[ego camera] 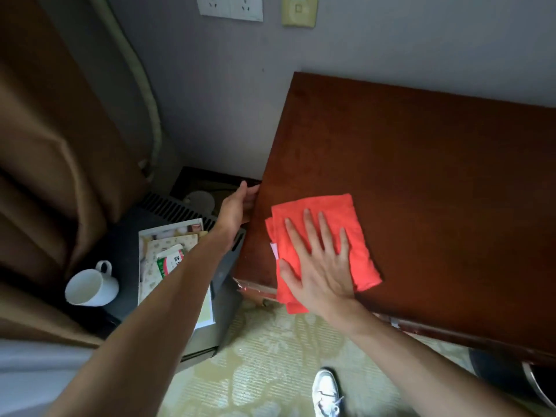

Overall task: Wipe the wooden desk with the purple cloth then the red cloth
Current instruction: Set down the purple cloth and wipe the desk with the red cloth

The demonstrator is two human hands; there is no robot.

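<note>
Red cloth (323, 245), folded, lay on the near left corner of the wooden desk (421, 182), its lower edge hanging a little over the front of the desk. A small white tag showed at the cloth's left edge.

Right hand (320, 266) lay flat on the cloth, palm down, fingers fully spread and straight; it pressed the cloth rather than gripped it. Thumb pointed left, toward the desk corner.

Left hand (237, 206) reached to the left side edge of the desk, well back from the corner. Thumb was up against the edge, fingers curled behind it out of sight; how tightly it gripped could not be told. It held nothing else.

Desk top was dark reddish brown, bare apart from the cloth. Chipped veneer showed at the near left corner.

Left of the desk, lower down: a dark cabinet (222, 284) with papers and a packet (170, 260) on top, and a white cup (90, 285) lying on its side. Brown curtain (51, 145) hung at far left. Wall sockets (230, 6) were on the grey wall above. One white shoe (326, 392) stood on the pale patterned carpet (264, 356).

Purple cloth was not seen.
</note>
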